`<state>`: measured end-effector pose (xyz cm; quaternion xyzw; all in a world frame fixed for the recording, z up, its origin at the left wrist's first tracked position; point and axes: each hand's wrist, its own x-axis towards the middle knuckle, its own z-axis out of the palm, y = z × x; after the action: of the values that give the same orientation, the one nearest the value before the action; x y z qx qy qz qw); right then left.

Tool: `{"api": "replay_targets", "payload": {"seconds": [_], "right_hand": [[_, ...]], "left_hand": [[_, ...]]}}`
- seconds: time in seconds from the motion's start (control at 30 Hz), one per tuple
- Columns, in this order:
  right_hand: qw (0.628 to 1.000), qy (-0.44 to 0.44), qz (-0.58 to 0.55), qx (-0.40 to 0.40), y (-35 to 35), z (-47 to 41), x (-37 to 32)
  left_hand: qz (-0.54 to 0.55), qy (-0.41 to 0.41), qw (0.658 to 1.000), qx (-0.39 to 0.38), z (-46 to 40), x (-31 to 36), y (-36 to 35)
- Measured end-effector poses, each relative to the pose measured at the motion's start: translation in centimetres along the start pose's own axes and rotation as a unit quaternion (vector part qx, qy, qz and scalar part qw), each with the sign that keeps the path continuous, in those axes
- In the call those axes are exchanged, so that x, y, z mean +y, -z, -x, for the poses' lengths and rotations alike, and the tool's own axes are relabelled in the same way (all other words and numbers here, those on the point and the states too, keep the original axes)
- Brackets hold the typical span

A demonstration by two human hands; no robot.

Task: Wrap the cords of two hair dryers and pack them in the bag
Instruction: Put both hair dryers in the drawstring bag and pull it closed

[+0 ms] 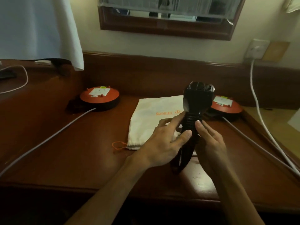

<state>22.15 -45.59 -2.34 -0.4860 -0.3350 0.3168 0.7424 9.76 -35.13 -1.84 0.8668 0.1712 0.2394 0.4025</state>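
A black hair dryer point(198, 96) stands upright between my hands above the desk, its black cord coiled in tight turns round the handle point(191, 122). My left hand point(164, 140) holds the wrapped handle from the left, thumb laid across the front. On the right side, my right hand point(209, 140) touches the handle with its fingers straight. A loose loop of cord point(180, 161) hangs below the hands. A white drawstring bag point(149, 120) with orange lettering lies flat on the desk behind, its orange string point(118, 145) at the left. No second dryer is in view.
Two round orange-and-black cable reels point(99, 98) point(226, 105) sit on the brown desk point(65, 151), each with a grey cable point(48, 138) running toward me. A white cable point(259, 114) drops from a wall socket point(256, 48) at the right. A mirror frame hangs above.
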Motion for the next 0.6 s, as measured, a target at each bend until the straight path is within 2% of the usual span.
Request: {"api": "replay_targets", "payload": {"seconds": [0.1, 0.17, 0.27, 0.33, 0.47, 0.6], "right_hand": [[1.000, -0.010, 0.017, 0.010, 0.9, -0.4, 0.2], [0.999, -0.007, 0.026, 0.025, 1.4, -0.5, 0.6], [0.997, 0.007, 0.069, 0.041, 2.1, -0.4, 0.6], [0.992, 0.016, 0.122, 0.022, 2.6, -0.2, 0.3], [0.983, 0.030, 0.177, -0.031, 3.2, 0.5, -0.8], [0.976, -0.004, 0.186, -0.118, 3.3, 2.0, -2.3]], "left_hand": [[-0.095, -0.019, 0.994, 0.043, -0.8, -0.7, 0.5], [-0.121, -0.004, 0.992, 0.039, -1.1, -2.0, 1.1], [-0.264, 0.049, 0.963, -0.009, -1.7, -5.6, 2.5], [-0.323, 0.084, 0.941, -0.049, -1.9, -7.9, 3.6], [-0.321, 0.059, 0.944, -0.044, -2.3, -10.0, 4.3], [-0.279, 0.019, 0.960, 0.030, -4.1, -9.3, 5.3]]}}
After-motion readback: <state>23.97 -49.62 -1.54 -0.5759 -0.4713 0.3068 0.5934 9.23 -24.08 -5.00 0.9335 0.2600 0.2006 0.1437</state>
